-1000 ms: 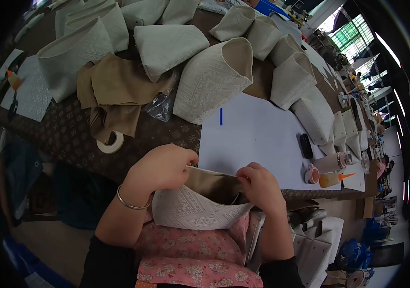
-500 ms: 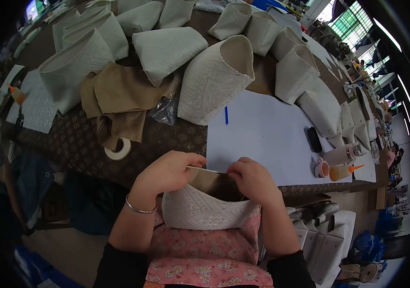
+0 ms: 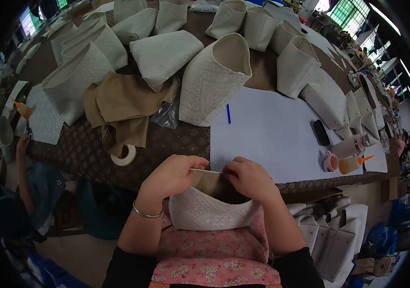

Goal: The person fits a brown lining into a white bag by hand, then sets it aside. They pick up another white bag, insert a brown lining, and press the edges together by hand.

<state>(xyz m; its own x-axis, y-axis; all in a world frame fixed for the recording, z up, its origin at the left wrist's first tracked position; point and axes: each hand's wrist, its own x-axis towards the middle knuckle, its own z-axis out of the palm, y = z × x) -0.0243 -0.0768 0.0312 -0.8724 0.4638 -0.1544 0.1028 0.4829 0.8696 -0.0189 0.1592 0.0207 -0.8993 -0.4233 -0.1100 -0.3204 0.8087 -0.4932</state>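
On my lap, against the table's edge, rests an embossed white bag body (image 3: 214,212) with a tan lining, its mouth facing up. My left hand (image 3: 171,175) pinches the far rim on the left, its fingertips partly hidden behind the edge. My right hand (image 3: 248,176) grips the same rim further right, fingers curled over it. Between both hands a stretch of the rim and the lining (image 3: 205,180) show. Beyond my hands a white paper sheet (image 3: 272,139) covers part of the table, with a blue strip (image 3: 228,114) on it.
Several white bag bodies (image 3: 214,77) stand at the back. Tan fabric (image 3: 123,98) and a tape roll (image 3: 124,155) lie left. A black object (image 3: 320,133), pink cup (image 3: 330,162), flask (image 3: 350,146) and glue bottle (image 3: 351,164) are right. At far left shows another person's arm (image 3: 23,177).
The view has shifted slightly, so table items appear lower. My right hand sits a little closer to my left along the rim. Another person's arm has appeared at far left.
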